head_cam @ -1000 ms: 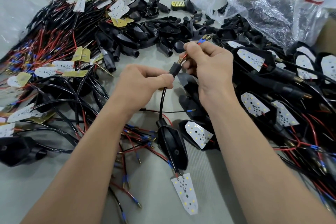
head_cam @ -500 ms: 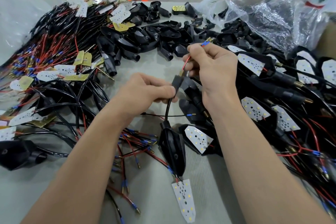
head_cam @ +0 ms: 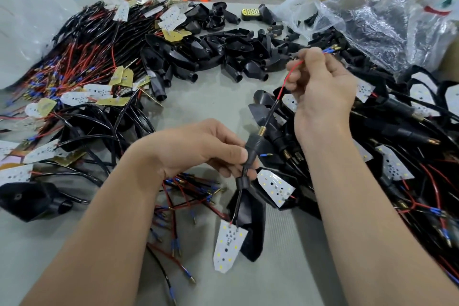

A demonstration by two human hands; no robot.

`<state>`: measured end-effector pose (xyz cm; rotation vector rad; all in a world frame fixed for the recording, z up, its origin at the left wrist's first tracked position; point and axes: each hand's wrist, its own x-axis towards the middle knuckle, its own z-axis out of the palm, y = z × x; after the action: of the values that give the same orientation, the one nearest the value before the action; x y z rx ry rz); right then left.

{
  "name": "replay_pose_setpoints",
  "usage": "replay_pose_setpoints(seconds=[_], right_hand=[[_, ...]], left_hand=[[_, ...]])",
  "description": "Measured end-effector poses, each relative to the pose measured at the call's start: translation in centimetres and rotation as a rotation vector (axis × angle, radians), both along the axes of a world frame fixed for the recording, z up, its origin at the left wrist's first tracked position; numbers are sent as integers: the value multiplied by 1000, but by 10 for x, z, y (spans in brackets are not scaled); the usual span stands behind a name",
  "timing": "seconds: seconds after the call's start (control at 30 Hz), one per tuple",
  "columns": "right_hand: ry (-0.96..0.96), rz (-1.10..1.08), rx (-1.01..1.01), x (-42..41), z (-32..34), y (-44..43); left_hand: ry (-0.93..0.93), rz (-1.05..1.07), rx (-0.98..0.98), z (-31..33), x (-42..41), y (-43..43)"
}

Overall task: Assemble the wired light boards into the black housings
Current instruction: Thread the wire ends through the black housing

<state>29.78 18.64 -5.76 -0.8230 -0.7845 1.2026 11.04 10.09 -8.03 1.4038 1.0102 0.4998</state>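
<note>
My left hand [head_cam: 198, 146] pinches a black stem sleeve [head_cam: 253, 146] with a brass threaded tip, held above the grey table. My right hand [head_cam: 323, 89] pinches the red wire [head_cam: 285, 79] that comes out of that tip, up and to the right, with the blue-tipped ends sticking out past my fingers. Below the sleeve hangs a black housing [head_cam: 250, 221], its shell facing the table. A white light board [head_cam: 229, 243] dangles on short wires just under the housing's mouth, outside it.
A heap of wired light boards [head_cam: 74, 77] covers the left. Several empty black housings [head_cam: 218, 52] lie at the back centre. Finished housings with boards [head_cam: 397, 136] pile up on the right. A plastic bag [head_cam: 385, 22] sits at the back right. Loose red wires [head_cam: 178, 206] lie under my left wrist.
My right hand has drawn the red wire up and to the right, so more wire shows past the brass tip. The light board has risen closer to the housing. My left hand moved lower.
</note>
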Motion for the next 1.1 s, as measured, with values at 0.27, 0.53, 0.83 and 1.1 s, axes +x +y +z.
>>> replay_pose_setpoints(seconds=[0.27, 0.53, 0.83, 1.1], right_hand=[[-507, 534, 37, -13, -6, -15], [-239, 342, -10, -12, -3, -9], [-120, 115, 37, -8, -2, -4], [-286, 295, -24, -11, -4, -7]], left_hand=[[-143, 356, 55, 1, 0, 7], [-259, 411, 10, 3, -1, 7], [-31, 305, -47, 5, -11, 4], [122, 424, 82, 3, 1, 6]])
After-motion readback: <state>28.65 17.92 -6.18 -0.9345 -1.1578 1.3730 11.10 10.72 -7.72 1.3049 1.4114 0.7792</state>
